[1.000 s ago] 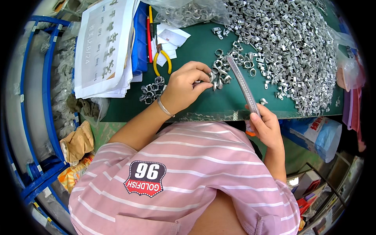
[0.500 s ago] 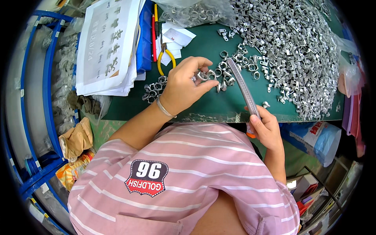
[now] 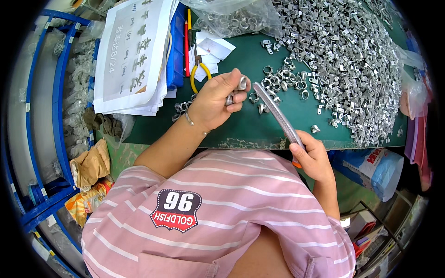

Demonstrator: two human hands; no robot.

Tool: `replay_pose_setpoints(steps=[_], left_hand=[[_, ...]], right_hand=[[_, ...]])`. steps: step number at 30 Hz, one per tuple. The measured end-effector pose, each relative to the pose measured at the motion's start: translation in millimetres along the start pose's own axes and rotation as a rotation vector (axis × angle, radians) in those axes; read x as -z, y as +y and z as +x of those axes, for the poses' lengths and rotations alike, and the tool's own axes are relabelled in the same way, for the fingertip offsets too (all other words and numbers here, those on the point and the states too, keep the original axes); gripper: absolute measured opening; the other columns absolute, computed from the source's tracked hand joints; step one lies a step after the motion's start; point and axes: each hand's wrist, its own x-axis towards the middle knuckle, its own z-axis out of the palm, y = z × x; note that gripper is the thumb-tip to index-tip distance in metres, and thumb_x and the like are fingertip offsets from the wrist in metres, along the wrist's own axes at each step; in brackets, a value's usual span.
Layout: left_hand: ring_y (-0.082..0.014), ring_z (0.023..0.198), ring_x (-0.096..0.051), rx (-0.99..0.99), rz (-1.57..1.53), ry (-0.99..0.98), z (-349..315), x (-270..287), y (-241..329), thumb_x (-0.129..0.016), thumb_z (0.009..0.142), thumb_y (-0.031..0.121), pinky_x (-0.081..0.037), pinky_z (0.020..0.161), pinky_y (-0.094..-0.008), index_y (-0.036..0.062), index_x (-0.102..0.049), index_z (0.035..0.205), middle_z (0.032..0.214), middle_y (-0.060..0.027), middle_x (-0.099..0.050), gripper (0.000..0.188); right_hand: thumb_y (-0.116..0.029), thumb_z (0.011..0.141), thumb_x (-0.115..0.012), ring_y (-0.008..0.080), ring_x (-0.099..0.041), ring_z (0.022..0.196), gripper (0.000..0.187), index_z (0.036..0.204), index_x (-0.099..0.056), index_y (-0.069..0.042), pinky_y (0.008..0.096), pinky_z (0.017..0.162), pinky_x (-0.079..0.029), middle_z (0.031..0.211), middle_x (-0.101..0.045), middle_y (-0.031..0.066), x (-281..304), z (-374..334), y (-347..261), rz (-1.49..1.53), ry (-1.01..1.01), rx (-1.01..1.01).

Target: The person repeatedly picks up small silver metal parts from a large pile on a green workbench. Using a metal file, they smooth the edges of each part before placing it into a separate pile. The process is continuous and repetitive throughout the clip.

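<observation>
My left hand (image 3: 218,99) is raised over the table with its fingers curled around silver metal rings. One metal ring (image 3: 242,83) shows between the thumb and forefinger, and another metal piece (image 3: 229,99) shows lower in the curled fingers. A long grey rod (image 3: 279,113) with fine marks along it is gripped near its lower end by my right hand (image 3: 315,155). An orange part shows below that grip. The rod slants up and left, its tip close to the left fingers. Beyond the tip lies a loose group of metal rings (image 3: 285,78).
A big heap of small metal tabs (image 3: 343,60) covers the table's right side. Yellow-handled pliers (image 3: 200,74), a blue tray (image 3: 176,51), printed sheets (image 3: 132,60) and a clear bag of rings (image 3: 227,21) lie left and behind. Blue shelving (image 3: 60,92) stands at far left.
My left hand has turned and closed, drawing rings away from the group into its fingers. The rod's tip has swung left toward that hand.
</observation>
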Motion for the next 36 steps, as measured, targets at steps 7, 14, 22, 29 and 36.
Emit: replay_pose_setpoints(steps=[7, 14, 22, 29, 36], left_hand=[[-0.0025, 0.054, -0.040, -0.133, 0.676, 0.001, -4, -10, -20, -0.074, 0.071, 0.016, -0.028, 0.044, -0.0164, 0.0013, -0.060, 0.083, 0.065, 0.0020, -0.051, 0.024], [-0.0039, 0.050, -0.039, -0.029, 0.407, -0.049, -8, -8, -12, -0.068, 0.074, 0.006, -0.027, 0.040, -0.0177, -0.0006, -0.060, 0.098, 0.072, -0.0026, -0.052, 0.026], [-0.0030, 0.055, -0.038, -0.073, 0.495, 0.020, -7, -7, -10, -0.060, 0.081, 0.006, -0.029, 0.046, -0.0154, -0.0005, -0.056, 0.101, 0.068, 0.0020, -0.049, 0.022], [-0.0072, 0.059, -0.044, -0.204, 0.240, 0.141, 5, 8, 17, -0.053, 0.084, 0.013, -0.034, 0.048, -0.0176, 0.0007, -0.056, 0.090, 0.079, -0.0056, -0.053, 0.013], [-0.0154, 0.060, -0.053, -0.363, 1.520, 0.090, 9, 1, -16, -0.070, 0.068, 0.009, -0.043, 0.057, -0.0253, 0.0024, -0.064, 0.082, 0.068, -0.0073, -0.053, 0.017]], right_hand=[[-0.021, 0.085, -0.056, 0.0138, -0.056, 0.073, 0.030, 0.106, -0.055, 0.001, 0.0278, 0.068, -0.045, 0.083, -0.062, 0.0088, -4, 8, -15, -0.108, -0.078, -0.005], [-0.021, 0.087, -0.055, 0.0123, -0.054, 0.074, 0.030, 0.105, -0.056, 0.002, 0.0266, 0.067, -0.044, 0.081, -0.059, 0.0072, -5, 8, -5, 0.060, -0.116, -0.002], [-0.022, 0.087, -0.054, 0.0099, -0.051, 0.073, 0.030, 0.105, -0.056, 0.002, 0.0245, 0.066, -0.043, 0.079, -0.057, 0.0041, -3, 7, -6, 0.107, -0.127, -0.034], [-0.021, 0.088, -0.053, 0.0036, -0.044, 0.058, 0.031, 0.111, -0.054, 0.001, 0.0185, 0.051, -0.037, 0.069, -0.049, -0.0031, 8, 0, 8, 0.290, -0.010, -0.082], [-0.020, 0.088, -0.053, 0.0037, -0.044, 0.058, 0.031, 0.111, -0.054, 0.001, 0.0180, 0.050, -0.037, 0.070, -0.049, -0.0032, 7, -1, 9, 0.280, 0.018, -0.070]])
